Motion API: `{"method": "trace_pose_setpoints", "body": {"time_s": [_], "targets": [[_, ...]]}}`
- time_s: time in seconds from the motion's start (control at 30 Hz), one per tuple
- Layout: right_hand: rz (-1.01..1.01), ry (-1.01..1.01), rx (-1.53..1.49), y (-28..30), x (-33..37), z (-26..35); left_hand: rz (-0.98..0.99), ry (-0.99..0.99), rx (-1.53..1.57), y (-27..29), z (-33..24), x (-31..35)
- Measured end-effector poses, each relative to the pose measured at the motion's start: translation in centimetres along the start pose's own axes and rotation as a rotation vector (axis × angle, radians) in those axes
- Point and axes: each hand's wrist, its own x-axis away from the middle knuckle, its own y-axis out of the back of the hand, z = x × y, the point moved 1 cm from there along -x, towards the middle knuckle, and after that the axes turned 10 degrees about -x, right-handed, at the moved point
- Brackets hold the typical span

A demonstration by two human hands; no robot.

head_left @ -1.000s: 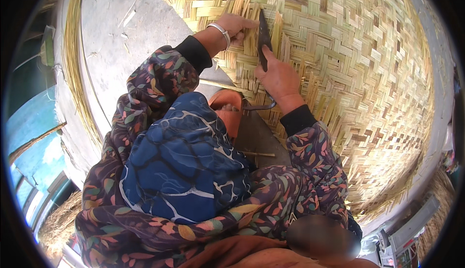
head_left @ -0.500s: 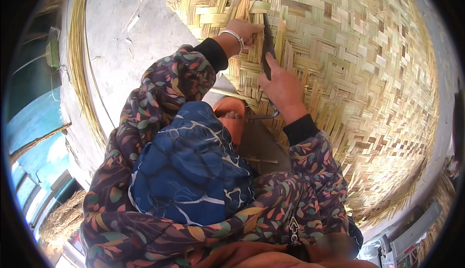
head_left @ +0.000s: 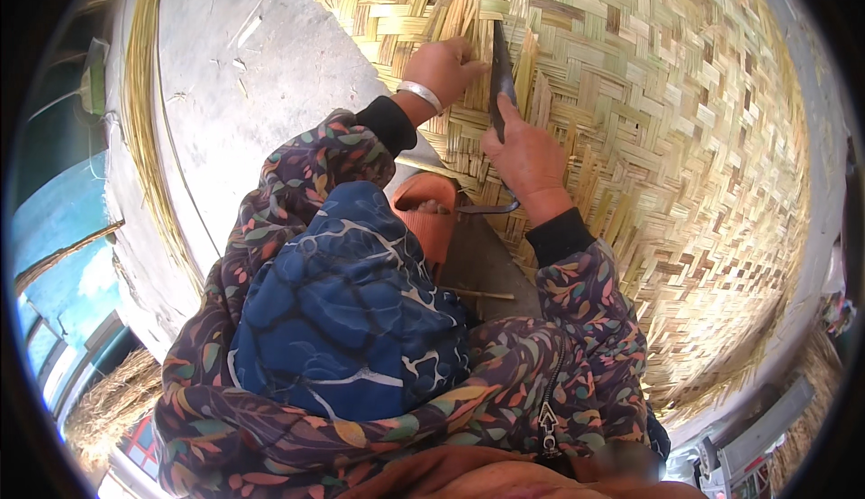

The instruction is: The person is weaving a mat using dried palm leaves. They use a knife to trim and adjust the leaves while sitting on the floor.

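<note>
A large mat [head_left: 649, 138] plaited from flat pale-yellow and green strips spreads ahead of me and to my right. My right hand [head_left: 530, 155] grips a long dark knife [head_left: 502, 62], its index finger laid along it and the tip pointing away from me among the strips. A bent, hooked metal end [head_left: 491, 208] shows below that hand. Just left of the blade, my left hand [head_left: 443, 71] has its fingers curled over the mat's edge area. Its thumb and forefinger close on an upright strip [head_left: 485, 48], though the fingertips are partly hidden.
An orange slipper [head_left: 431, 219] on a foot lies between my arms, beside a thin stick [head_left: 482, 294]. A bundle of long strips [head_left: 149, 93] runs along the left of the grey floor [head_left: 243, 93]. Blue cloth covers my knee [head_left: 351, 310].
My left hand has drawn slightly back and to the left, away from the blade. The right hand keeps its grip on the knife, with little shift.
</note>
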Motion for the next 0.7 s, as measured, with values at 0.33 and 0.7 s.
{"method": "trace_pose_setpoints", "body": {"time_s": [0.33, 0.7], "targets": [[0.265, -0.028, -0.119, 5.9, 8.9, -1.4, 0.126, 0.039, -0.074, -1.6, 1.6, -1.3], [0.317, -0.09, -0.568, 6.4, 2.9, -2.1, 0.413, 0.367, 0.643, 1.0, 1.2, -0.8]]}}
